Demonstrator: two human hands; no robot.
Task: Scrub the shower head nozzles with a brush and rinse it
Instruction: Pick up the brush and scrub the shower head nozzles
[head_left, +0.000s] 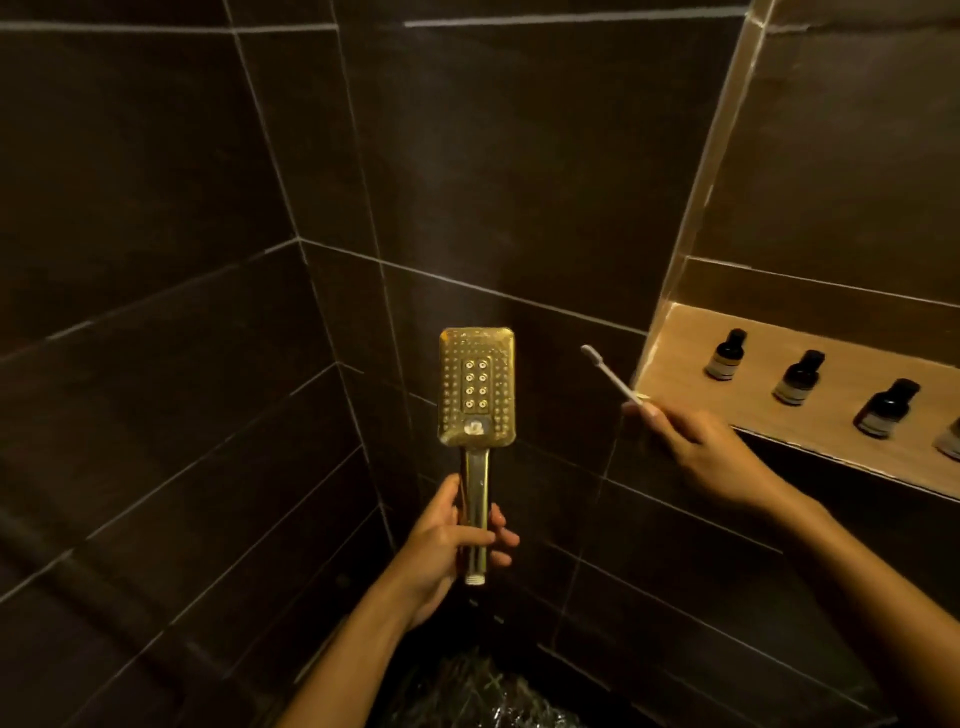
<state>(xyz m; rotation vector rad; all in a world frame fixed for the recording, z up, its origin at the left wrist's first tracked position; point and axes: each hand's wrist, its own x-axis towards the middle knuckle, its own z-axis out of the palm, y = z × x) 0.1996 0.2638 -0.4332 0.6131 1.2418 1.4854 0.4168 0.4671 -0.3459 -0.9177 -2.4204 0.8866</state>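
One gold shower head (477, 387) is being held upright by its handle in the left hand (453, 540), fingers wrapped round it, nozzle face toward the camera, long axis vertical. One white brush (613, 375) is being pinched in the right hand (696, 447), bristle end angled up-left, apart from the nozzles, w/ the head lying to its left. Four small bottles (725, 355) are standing on the shelf (675, 364) beyond the right hand.

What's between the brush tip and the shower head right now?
Nothing. In the head view, only bare dark wall tile shows between the brush and the shower head.
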